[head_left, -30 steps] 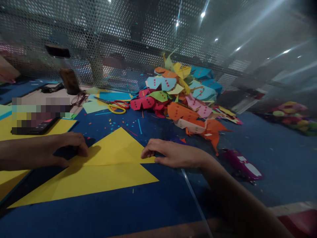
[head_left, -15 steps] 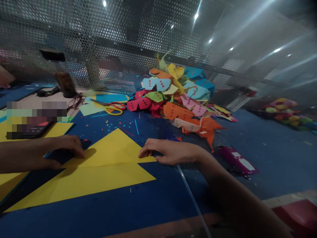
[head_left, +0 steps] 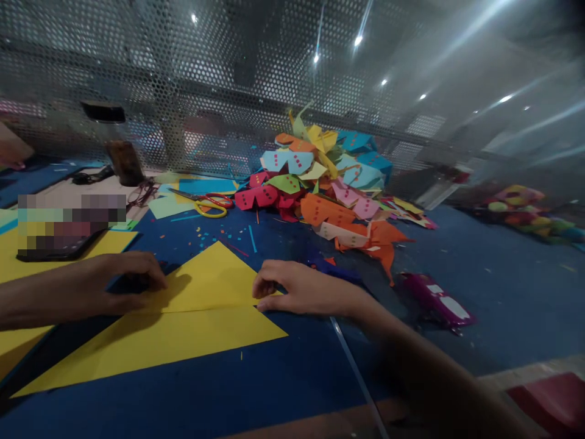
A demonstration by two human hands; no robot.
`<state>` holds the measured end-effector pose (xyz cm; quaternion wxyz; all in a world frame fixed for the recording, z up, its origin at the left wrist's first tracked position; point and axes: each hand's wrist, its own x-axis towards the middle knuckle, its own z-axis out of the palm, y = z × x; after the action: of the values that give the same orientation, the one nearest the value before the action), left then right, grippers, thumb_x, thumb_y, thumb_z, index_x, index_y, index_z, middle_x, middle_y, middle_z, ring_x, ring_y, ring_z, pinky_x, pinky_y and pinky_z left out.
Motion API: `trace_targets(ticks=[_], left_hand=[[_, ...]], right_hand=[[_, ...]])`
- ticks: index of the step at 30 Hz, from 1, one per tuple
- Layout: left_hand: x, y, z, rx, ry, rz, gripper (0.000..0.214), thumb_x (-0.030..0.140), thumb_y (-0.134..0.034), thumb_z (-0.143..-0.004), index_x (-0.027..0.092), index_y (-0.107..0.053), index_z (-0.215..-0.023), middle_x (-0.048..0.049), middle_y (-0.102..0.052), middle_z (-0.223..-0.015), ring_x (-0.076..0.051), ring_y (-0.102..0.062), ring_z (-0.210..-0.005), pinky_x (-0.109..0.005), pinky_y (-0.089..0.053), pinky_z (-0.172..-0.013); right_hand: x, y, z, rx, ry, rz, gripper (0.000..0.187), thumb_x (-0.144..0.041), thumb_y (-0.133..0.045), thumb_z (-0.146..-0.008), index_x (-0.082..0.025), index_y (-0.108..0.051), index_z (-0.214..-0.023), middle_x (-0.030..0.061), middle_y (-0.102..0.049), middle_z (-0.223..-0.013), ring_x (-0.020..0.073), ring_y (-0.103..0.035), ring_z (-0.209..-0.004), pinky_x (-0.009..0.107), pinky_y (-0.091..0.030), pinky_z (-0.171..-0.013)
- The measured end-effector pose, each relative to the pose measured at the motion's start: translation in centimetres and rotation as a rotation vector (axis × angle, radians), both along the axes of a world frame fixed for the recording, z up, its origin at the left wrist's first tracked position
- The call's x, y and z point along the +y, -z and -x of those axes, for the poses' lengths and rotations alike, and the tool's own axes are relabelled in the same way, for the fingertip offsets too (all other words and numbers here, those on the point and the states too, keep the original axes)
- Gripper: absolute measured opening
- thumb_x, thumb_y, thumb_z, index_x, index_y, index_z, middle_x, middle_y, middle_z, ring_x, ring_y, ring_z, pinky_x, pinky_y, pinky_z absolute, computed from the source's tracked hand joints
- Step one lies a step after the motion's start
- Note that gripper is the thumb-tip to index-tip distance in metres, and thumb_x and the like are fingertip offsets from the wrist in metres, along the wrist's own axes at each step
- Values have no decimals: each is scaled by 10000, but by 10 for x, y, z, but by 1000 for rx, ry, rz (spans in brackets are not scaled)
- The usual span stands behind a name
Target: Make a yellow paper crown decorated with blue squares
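Observation:
A large yellow paper sheet [head_left: 183, 329] lies folded on the blue table, with a triangular flap folded toward me along a horizontal crease. My left hand [head_left: 132, 277] rests on the left end of that crease, fingers curled down onto the paper. My right hand [head_left: 292, 289] pinches the right end of the folded flap between thumb and curled fingers. Both hands press the paper flat against the table.
A heap of folded coloured paper figures [head_left: 329, 189] sits behind the sheet. Yellow-handled scissors [head_left: 205, 203] lie to its left, and paper scraps dot the table. A phone [head_left: 55, 244] rests on more yellow paper at left. A purple object [head_left: 439, 302] lies at right. Perforated metal screen behind.
My right hand has slid a little left along the crease and closed tighter on the flap's corner. My left hand has barely moved.

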<state>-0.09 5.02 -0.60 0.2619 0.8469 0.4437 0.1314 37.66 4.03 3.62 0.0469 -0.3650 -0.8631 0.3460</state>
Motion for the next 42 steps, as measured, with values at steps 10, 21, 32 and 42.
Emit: trace_targets(ticks=[10, 21, 32, 42], left_hand=[[-13, 20, -34, -124, 107, -76, 168, 351, -650, -994, 259, -764, -913, -3, -699, -916, -193, -660, -877, -266, -511, -763], [-20, 26, -38, -97, 157, -317, 169, 305, -596, -1034, 277, -757, -993, -3, -761, -961, -193, -696, -903, -273, -514, -831], [-24, 25, -40, -162, 141, -417, 224, 276, -551, -1057, 272, -748, -951, 3, -739, -884, -166, -700, -806, -288, -561, -857], [-22, 29, -40, -128, 159, -366, 199, 285, -600, -1039, 270, -745, -903, 20, -732, -833, -168, -691, -810, -284, -529, -837]], right_hand=[[-7, 10, 12, -13, 108, -83, 75, -146, -762, -934, -162, -699, -897, 20, -662, -943, 161, -633, -881, 263, -438, -750], [-6, 4, 11, 41, 187, -24, 85, -184, -715, -964, -171, -669, -894, 14, -665, -936, 155, -628, -847, 266, -437, -726], [-19, 22, 20, 53, -25, -465, 120, -259, -734, -1003, -176, -691, -1077, 75, -700, -1086, 219, -609, -1068, 334, -436, -916], [-17, 25, 23, -59, -66, -450, 138, -279, -631, -1069, -176, -717, -1033, 59, -733, -1027, 204, -624, -1000, 346, -394, -894]])
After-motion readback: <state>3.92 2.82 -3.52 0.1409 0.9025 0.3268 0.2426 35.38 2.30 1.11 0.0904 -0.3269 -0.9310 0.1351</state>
